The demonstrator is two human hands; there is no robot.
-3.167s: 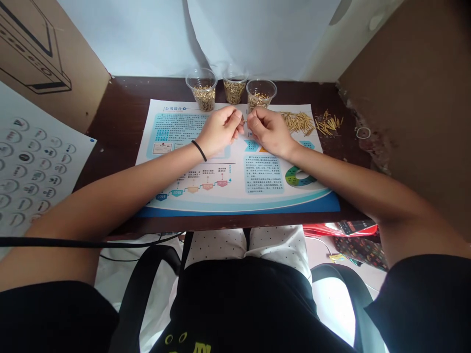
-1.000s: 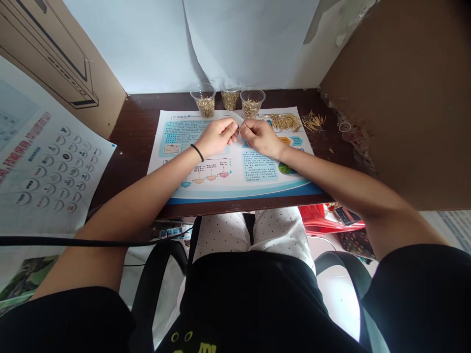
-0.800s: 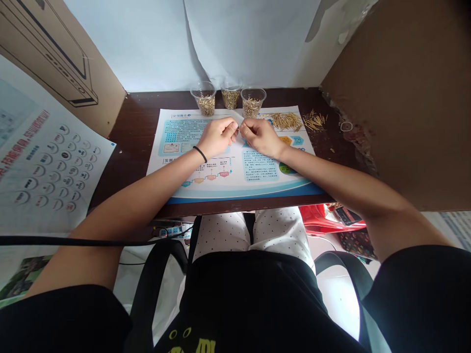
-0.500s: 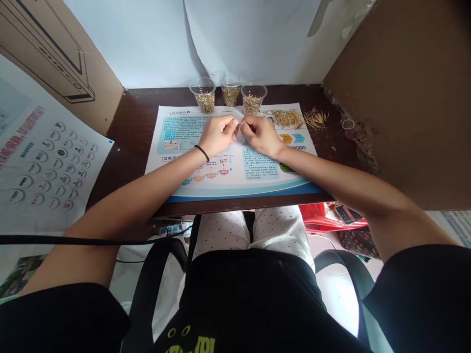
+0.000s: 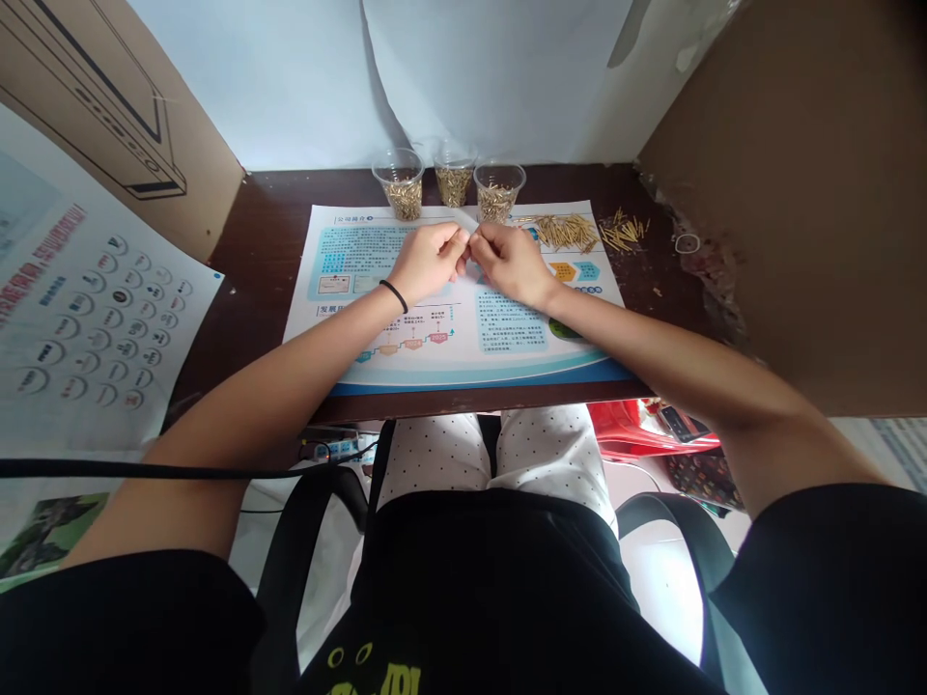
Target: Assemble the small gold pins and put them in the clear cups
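Nearest the body, the printed sheet [image 5: 463, 367] lies on the dark wooden tabletop [image 5: 257, 217], under and in front of both hands. Little has just changed: the left hand [image 5: 429, 261] and right hand [image 5: 511, 263] still meet at the fingertips over the sheet, each with its thumb and fingers pinched closed. Whether a pin sits between them is hidden, so the steady pose alone cannot tell what is gripped; it suggests close, two-handed fingertip work. A black wristband [image 5: 395, 295] circles the left wrist. Beyond the right hand and to its right, one heap of slim gold-coloured pins [image 5: 569, 233] rests on the sheet, and a looser heap [image 5: 625, 233] lies farther right, directly on the wood. Just past the hands stand three clear plastic cups, all upright and partly filled with small gold-coloured pieces: left [image 5: 398, 172], middle [image 5: 455, 161] and right [image 5: 499, 178]. Behind them rises a white backing [image 5: 499, 77].
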